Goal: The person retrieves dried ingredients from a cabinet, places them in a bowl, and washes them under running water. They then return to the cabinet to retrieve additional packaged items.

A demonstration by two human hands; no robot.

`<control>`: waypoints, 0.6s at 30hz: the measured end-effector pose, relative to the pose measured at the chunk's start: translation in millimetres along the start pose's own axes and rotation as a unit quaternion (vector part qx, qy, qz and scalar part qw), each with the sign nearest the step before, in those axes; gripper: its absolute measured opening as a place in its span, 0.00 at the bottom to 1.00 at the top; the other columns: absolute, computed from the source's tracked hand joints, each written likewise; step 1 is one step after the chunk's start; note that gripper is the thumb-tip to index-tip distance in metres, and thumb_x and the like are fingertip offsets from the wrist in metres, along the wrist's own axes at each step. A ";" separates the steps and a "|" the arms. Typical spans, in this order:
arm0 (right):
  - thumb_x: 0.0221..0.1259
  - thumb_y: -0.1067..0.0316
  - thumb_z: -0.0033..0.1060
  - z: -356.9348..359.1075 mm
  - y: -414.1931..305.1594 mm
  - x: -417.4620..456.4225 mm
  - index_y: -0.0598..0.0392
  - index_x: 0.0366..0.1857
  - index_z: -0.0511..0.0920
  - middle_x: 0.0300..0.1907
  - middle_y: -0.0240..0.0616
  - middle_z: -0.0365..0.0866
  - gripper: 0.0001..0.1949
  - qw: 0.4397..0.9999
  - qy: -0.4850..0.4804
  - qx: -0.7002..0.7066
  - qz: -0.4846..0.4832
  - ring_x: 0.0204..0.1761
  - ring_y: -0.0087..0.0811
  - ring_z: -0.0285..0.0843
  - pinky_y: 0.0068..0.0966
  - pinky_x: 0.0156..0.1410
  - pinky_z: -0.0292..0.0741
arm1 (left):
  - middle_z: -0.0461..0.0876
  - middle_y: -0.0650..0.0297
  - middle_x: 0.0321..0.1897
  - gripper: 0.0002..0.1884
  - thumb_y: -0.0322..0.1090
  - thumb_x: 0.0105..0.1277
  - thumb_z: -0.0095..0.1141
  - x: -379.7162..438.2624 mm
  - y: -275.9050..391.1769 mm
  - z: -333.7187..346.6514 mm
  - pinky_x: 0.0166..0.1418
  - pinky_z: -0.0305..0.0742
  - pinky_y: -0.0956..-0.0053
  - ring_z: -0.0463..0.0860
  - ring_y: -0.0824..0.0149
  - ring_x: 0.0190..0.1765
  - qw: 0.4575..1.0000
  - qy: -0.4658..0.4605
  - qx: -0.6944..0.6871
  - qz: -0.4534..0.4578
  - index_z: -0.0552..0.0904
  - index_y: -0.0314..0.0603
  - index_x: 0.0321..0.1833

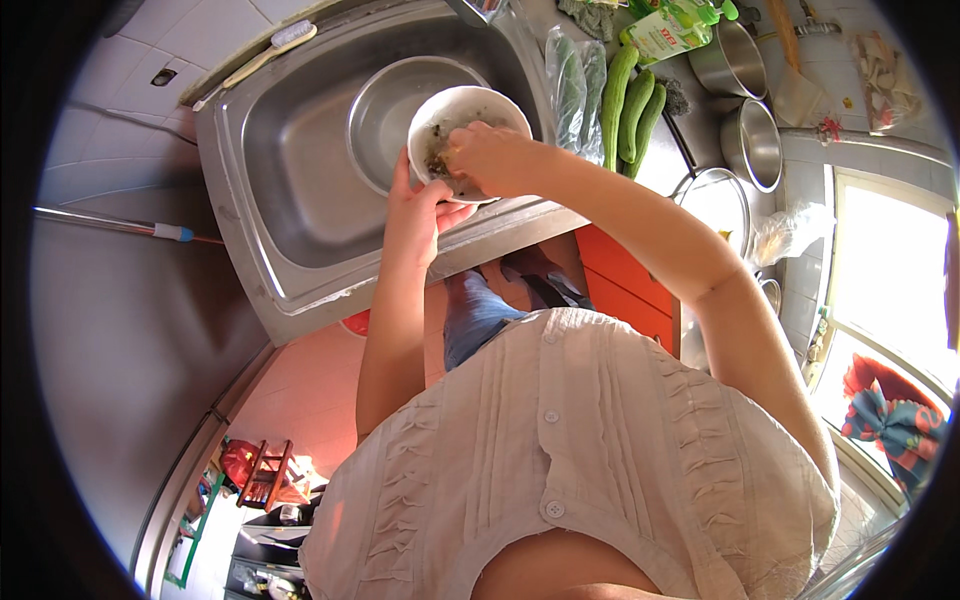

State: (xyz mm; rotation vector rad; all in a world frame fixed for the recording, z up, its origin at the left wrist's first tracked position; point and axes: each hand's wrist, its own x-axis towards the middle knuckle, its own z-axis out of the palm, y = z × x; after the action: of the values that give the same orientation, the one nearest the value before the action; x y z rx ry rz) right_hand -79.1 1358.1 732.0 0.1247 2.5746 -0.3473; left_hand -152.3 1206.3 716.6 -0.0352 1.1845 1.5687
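Over the stainless steel sink (pixel 300 195), my left hand (pixel 421 206) holds a white bowl (pixel 461 101) by its near rim, thumb on the edge and fingers beneath. Cloudy liquid with dark bits shows in the bowl. My right hand (pixel 491 159) reaches into it with curled fingers. Something yellowish shows by those fingertips, but what they hold, if anything, is hidden. The bowl is tilted a little and overlaps a round metal basin (pixel 375 112) that sits in the sink.
Long green cucumbers (pixel 636 109) and a plastic bag of green vegetables (pixel 574 94) lie right of the sink. Behind them are a detergent pouch (pixel 667 31) and metal pots (pixel 752 146). A scrubbing brush (pixel 274 51) rests on the sink's back ledge. Orange cabinet doors (pixel 626 277) are below.
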 end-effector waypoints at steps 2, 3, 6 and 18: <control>0.56 0.68 0.62 -11.9 3.0 -7.8 0.43 0.57 0.78 0.62 0.43 0.69 0.21 0.996 -0.079 -0.045 0.006 0.61 0.49 0.72 0.41 0.65 0.73 | 0.77 0.53 0.49 0.43 0.20 0.57 0.48 -1.7 -2.4 -2.3 0.49 0.85 0.61 0.85 0.58 0.42 1.000 0.002 -0.011 -0.007 0.52 0.51 0.79; 0.55 0.68 0.63 -7.8 7.1 -14.7 0.44 0.57 0.77 0.61 0.44 0.70 0.22 0.999 0.022 -0.023 -0.003 0.60 0.49 0.73 0.42 0.64 0.74 | 0.78 0.53 0.49 0.43 0.20 0.57 0.48 -2.2 -2.6 -1.5 0.49 0.85 0.61 0.85 0.58 0.42 1.000 0.003 -0.009 -0.004 0.51 0.51 0.79; 0.53 0.69 0.65 2.8 8.3 -29.6 0.44 0.59 0.75 0.58 0.45 0.71 0.25 0.980 0.197 0.025 0.014 0.57 0.50 0.76 0.42 0.62 0.76 | 0.78 0.54 0.48 0.44 0.20 0.58 0.48 -2.2 -0.7 3.5 0.49 0.85 0.60 0.85 0.59 0.41 1.000 0.004 -0.005 0.003 0.50 0.51 0.79; 0.58 0.64 0.66 -15.2 7.3 3.3 0.56 0.50 0.81 0.43 0.45 0.85 0.16 0.689 0.164 0.677 0.199 0.44 0.36 0.84 0.29 0.54 0.79 | 0.78 0.56 0.46 0.42 0.20 0.58 0.48 -3.4 2.9 1.8 0.48 0.85 0.63 0.86 0.60 0.41 1.000 0.005 0.001 0.000 0.53 0.53 0.78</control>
State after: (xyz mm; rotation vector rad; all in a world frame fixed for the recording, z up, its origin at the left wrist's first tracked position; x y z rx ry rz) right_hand -88.4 1369.4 741.2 1.3128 1.8739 -2.0867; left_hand -152.2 1205.4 721.4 -0.0417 1.1941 1.5697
